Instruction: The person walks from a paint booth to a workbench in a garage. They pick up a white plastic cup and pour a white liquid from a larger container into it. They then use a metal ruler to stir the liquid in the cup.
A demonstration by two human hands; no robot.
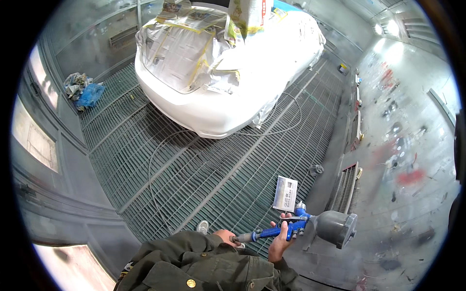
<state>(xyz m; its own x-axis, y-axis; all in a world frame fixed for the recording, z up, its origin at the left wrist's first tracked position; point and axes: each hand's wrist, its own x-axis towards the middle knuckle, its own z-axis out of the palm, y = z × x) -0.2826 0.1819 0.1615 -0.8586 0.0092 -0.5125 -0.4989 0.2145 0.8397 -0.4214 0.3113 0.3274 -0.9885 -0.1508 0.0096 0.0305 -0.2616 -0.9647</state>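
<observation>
My right hand holds a blue spray gun with a grey paint cup, which lies tipped sideways toward the right wall. My left hand grips the metal hose fitting at the lower end of the gun's handle. Just past the gun, a small printed board rests low by the right wall. Beyond that stands a white car body, its rear opening masked with paper sheets and yellow tape.
A thin hose loops across the floor grating. Crumpled paper and blue plastic lie by the left wall. A small can sits at the back right. Paint-spattered panels form the right wall; a windowed door is at left.
</observation>
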